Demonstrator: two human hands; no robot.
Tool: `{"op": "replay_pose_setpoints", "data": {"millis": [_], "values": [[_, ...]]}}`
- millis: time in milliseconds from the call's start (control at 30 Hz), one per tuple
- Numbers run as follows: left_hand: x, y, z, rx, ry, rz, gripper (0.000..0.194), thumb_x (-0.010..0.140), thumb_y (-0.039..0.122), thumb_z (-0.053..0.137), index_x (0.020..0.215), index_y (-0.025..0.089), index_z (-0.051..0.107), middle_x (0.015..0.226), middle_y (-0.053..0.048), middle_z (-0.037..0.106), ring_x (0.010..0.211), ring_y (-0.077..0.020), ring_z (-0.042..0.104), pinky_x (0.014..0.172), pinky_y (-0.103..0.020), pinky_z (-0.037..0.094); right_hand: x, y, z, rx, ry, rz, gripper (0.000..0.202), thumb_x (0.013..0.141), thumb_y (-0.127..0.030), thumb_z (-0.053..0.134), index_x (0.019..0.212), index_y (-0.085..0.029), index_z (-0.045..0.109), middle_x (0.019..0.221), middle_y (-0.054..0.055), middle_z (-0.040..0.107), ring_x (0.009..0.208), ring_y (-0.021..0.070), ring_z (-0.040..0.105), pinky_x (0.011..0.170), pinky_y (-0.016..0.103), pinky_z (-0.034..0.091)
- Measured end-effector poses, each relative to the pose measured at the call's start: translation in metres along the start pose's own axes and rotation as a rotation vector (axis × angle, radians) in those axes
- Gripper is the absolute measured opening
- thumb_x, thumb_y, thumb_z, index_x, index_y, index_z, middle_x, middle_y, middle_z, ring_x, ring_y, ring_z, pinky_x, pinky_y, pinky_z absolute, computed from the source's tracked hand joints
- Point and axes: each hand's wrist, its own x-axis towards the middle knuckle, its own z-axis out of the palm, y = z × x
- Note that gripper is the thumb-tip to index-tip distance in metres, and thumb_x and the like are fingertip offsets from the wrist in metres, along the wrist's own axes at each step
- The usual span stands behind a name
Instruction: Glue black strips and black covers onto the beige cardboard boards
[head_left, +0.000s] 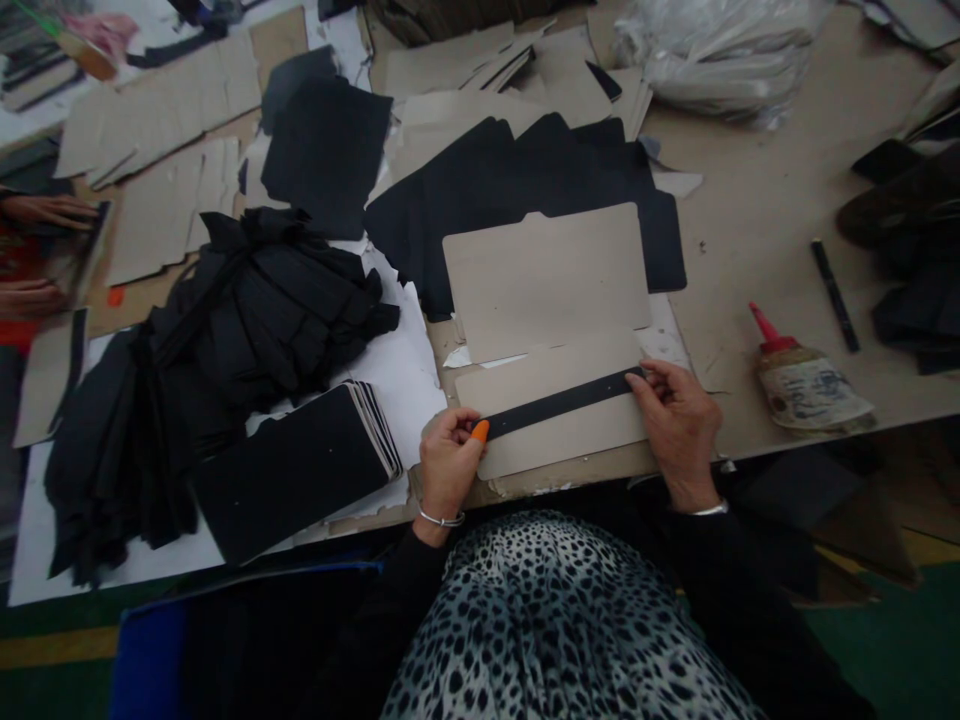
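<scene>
A narrow black strip [559,403] stretches between my two hands, slightly tilted, over a beige board [577,445] at the table's front edge. My left hand [452,450], with an orange cover on one fingertip, pinches the strip's left end. At the other end, my right hand [679,420] grips the strip between thumb and fingers. Just behind lies a second beige board [547,280] with a small tab on its far edge. It rests partly on several fanned black boards [420,215]. Whether the strip touches the front board all along cannot be made out.
Left of me are a heap of black strips [262,300] and a stack of black boards [300,470]. A red-capped glue bottle [810,385] and a black pen [834,295] lie on the right. Another person's hands [49,210] are at the far left. A plastic-wrapped bundle [720,55] sits behind.
</scene>
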Motion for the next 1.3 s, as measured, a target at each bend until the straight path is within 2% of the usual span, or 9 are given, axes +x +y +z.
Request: {"op": "replay_pose_setpoints", "data": {"millis": [267,767,1300], "values": [[-0.0002,0.0022,-0.0024,0.006,-0.029,0.034,0.014,0.077,0.026,0.069,0.09,0.02,0.07,0.056,0.005,0.062,0.051,-0.014,0.063,0.053,-0.025,0.049,-0.0007,0.0009,0.0005,0.015,0.0,0.016,0.03,0.092,-0.041,0.069,0.113,-0.02,0.073,0.086,0.002,0.068,0.07,0.0168,0.058,0.07,0.033,0.048],[-0.0021,-0.0006,-0.0045,-0.057,-0.036,-0.005,0.02,0.075,0.028,0.073,0.093,0.02,0.071,0.069,0.001,0.068,0.057,-0.0139,0.066,0.056,-0.024,0.053,-0.0004,-0.001,0.0004,-0.008,0.009,0.02,0.03,0.091,-0.041,0.069,0.111,-0.019,0.074,0.085,0.004,0.069,0.069,0.0179,0.059,0.07,0.033,0.049],[-0.0001,0.0012,-0.0005,-0.158,-0.015,-0.093,0.026,0.074,0.032,0.076,0.095,0.017,0.068,0.071,0.001,0.068,0.052,-0.0123,0.067,0.05,-0.022,0.054,-0.0009,0.0001,0.001,-0.017,0.008,0.014,0.031,0.092,-0.043,0.067,0.112,-0.019,0.073,0.086,0.004,0.069,0.07,0.0183,0.058,0.071,0.034,0.049]]}}
